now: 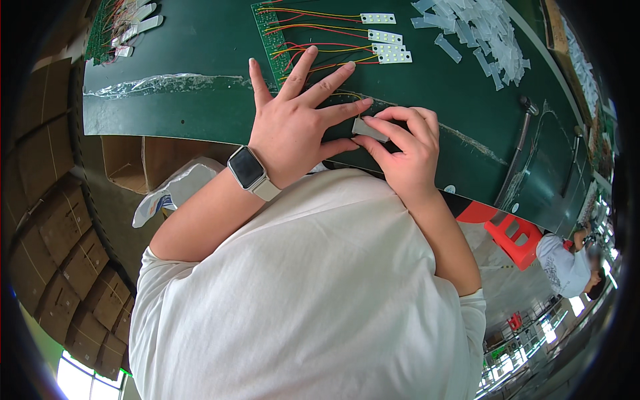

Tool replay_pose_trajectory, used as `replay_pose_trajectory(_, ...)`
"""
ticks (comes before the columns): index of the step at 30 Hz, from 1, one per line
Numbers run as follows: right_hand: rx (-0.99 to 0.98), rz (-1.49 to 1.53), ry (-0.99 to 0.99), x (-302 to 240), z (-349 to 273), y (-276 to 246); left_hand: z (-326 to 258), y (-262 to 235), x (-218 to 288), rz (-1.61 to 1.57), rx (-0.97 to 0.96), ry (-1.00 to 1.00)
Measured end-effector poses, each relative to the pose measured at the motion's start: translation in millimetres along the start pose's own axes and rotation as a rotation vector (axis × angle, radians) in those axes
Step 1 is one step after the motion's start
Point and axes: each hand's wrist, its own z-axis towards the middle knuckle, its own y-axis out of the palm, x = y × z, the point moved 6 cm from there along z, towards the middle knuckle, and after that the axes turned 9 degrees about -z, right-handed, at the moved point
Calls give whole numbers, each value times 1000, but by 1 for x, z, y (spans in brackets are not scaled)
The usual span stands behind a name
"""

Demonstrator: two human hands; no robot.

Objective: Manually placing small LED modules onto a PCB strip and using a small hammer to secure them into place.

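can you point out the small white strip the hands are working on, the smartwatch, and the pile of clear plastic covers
small white strip point(369, 129), head view, on its bare middle between the fingertips
smartwatch point(247, 167), head view, on the middle of its dark screen
pile of clear plastic covers point(481, 30), head view, on the thick middle of the heap

Electronics assembly workshop: wired circuit boards point(277, 33) and LED strips point(387, 47) beyond the hands, stacked cartons point(60, 253) to their left.

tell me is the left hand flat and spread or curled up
Spread: the left hand lies palm down on the green table, fingers fanned apart.
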Motion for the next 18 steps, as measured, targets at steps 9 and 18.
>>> replay_pose_trajectory(9, 3, 8, -30, -2, 2, 0, 1, 0, 0, -2, -12, -7)
replay_pose_trajectory(18, -13, 42, 2, 2, 1, 0, 0, 0, 1, -3, -20, -9)
